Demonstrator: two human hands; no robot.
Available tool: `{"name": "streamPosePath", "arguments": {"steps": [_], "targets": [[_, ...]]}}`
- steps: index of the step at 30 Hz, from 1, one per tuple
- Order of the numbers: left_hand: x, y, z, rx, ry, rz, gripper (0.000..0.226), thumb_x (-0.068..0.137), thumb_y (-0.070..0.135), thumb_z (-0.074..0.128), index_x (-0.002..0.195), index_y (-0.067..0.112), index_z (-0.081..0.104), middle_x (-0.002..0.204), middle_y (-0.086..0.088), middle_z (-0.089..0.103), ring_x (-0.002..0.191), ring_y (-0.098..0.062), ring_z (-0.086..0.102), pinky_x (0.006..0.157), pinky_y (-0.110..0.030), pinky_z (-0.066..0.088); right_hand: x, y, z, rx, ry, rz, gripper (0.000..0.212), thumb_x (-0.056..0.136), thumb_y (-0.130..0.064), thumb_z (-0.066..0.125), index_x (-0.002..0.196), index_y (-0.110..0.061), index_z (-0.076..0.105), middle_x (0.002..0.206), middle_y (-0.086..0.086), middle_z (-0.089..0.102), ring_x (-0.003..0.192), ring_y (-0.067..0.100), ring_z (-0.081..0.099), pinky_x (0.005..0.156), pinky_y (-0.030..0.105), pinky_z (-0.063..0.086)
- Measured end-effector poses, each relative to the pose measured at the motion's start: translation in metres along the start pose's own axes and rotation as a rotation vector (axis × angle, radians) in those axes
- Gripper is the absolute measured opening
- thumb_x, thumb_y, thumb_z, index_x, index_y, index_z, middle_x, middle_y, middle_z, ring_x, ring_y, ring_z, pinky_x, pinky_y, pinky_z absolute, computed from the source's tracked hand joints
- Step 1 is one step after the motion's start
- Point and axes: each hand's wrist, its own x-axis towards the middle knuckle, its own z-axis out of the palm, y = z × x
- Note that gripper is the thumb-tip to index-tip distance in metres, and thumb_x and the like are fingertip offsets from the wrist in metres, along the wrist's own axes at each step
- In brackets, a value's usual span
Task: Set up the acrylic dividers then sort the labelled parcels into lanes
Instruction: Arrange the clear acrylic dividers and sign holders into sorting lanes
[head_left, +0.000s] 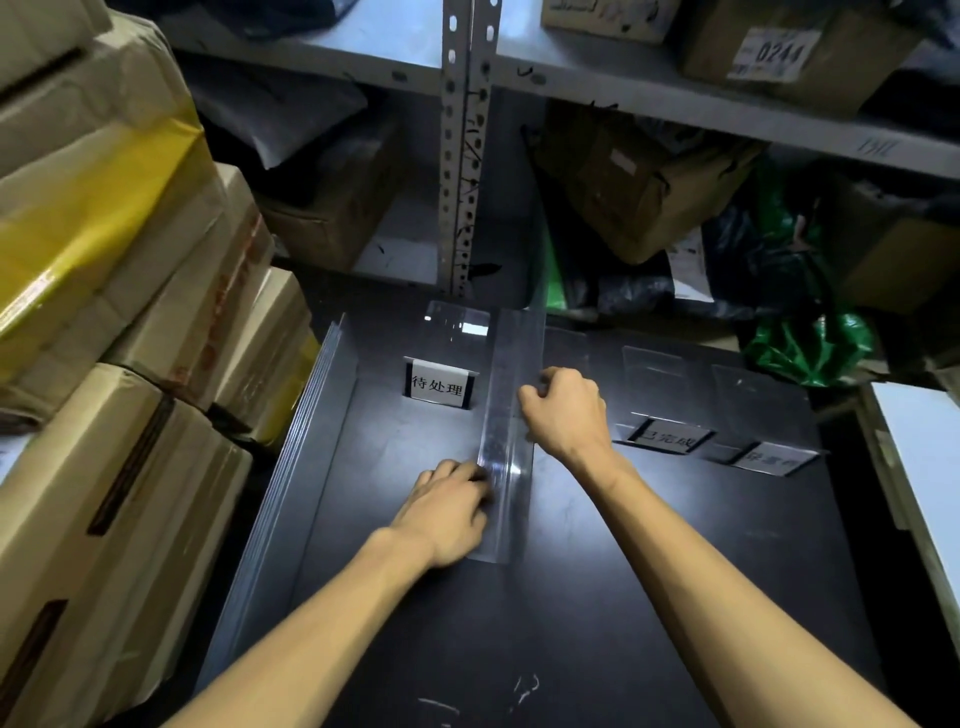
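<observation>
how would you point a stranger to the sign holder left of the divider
On the black table, a clear acrylic divider runs down the middle. Just left of it stands the sign holder, upright with a white card; the two holders to its right lie tilted back.

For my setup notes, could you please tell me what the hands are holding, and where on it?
Both hold the clear acrylic divider: the left hand near its near end, the right hand around mid-length.
</observation>
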Motion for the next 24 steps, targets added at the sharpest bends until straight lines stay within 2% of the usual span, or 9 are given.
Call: {"name": "streamPosePath", "arguments": {"steps": [4, 7, 12, 16, 18, 21, 24], "targets": [[-0.004, 0.0, -0.003, -0.071, 0.001, -0.033, 0.04, 0.091, 0.019, 0.043, 0.124, 0.024, 0.063, 0.137, 0.005, 0.054, 0.132, -0.022, 0.039, 0.11, -0.036, 0.032, -0.005, 0.001, -0.001, -0.02, -0.057, -0.001, 0.027, 0.089, -0.022, 0.049, 0.095, -0.002, 0.065, 0.089, 0.013, 0.071, 0.08, 0.038, 0.069, 0.083, 0.042, 0.055], [-0.007, 0.004, -0.004, -0.069, -0.032, -0.038, 0.037, 0.091, 0.019, 0.043, 0.121, 0.022, 0.065, 0.134, 0.004, 0.057, 0.13, -0.024, 0.041, 0.109, -0.036, 0.033, -0.008, 0.002, -0.002, -0.035, -0.076, -0.001, 0.024, 0.089, -0.024, 0.05, 0.087, -0.005, 0.063, 0.088, 0.014, 0.071, 0.086, 0.037, 0.067, 0.08, 0.035, 0.052], [-0.015, 0.008, -0.019, -0.213, 0.079, -0.098, 0.036, 0.095, 0.017, 0.045, 0.123, 0.019, 0.067, 0.13, -0.001, 0.063, 0.127, -0.025, 0.048, 0.107, -0.034, 0.04, -0.016, 0.001, -0.007, -0.056, -0.063, -0.023, 0.032, 0.089, -0.028, 0.053, 0.108, -0.006, 0.066, 0.107, 0.012, 0.071, 0.103, 0.035, 0.062, 0.086, 0.036, 0.048], [-0.028, 0.01, -0.044, -0.34, 0.116, -0.161, 0.038, 0.095, 0.019, 0.044, 0.127, 0.022, 0.064, 0.133, 0.003, 0.063, 0.127, -0.017, 0.054, 0.105, -0.03, 0.044, -0.023, -0.008, -0.018, -0.081, -0.033, -0.073, 0.037, 0.09, -0.029, 0.052, 0.117, -0.006, 0.059, 0.107, 0.013, 0.069, 0.1, 0.036, 0.061, 0.076, 0.034, 0.043], [-0.038, 0.012, -0.058, -0.36, 0.153, -0.157, 0.038, 0.096, 0.019, 0.044, 0.127, 0.023, 0.064, 0.133, 0.005, 0.063, 0.125, -0.014, 0.056, 0.106, -0.032, 0.044, -0.03, -0.017, -0.027, -0.092, -0.008, -0.113, 0.04, 0.09, -0.029, 0.05, 0.123, -0.008, 0.056, 0.104, 0.013, 0.068, 0.098, 0.037, 0.062, 0.074, 0.036, 0.045], [-0.055, 0.018, -0.077, -0.376, 0.226, -0.147, 0.035, 0.097, 0.016, 0.045, 0.124, 0.022, 0.067, 0.127, 0.006, 0.067, 0.118, -0.009, 0.06, 0.102, -0.026, 0.045, -0.04, -0.034, -0.042, -0.076, 0.027, -0.171, 0.049, 0.091, -0.029, 0.051, 0.137, -0.009, 0.05, 0.114, 0.015, 0.067, 0.105, 0.039, 0.061, 0.08, 0.038, 0.048], [-0.079, 0.022, -0.094, -0.394, 0.298, -0.167, 0.034, 0.097, 0.016, 0.046, 0.121, 0.024, 0.068, 0.121, 0.007, 0.069, 0.112, -0.006, 0.061, 0.101, -0.028, 0.047, -0.052, -0.058, -0.051, -0.03, -0.001, -0.239, 0.045, 0.092, -0.029, 0.053, 0.133, -0.011, 0.054, 0.12, 0.016, 0.066, 0.11, 0.038, 0.061, 0.085, 0.038, 0.048]]}}
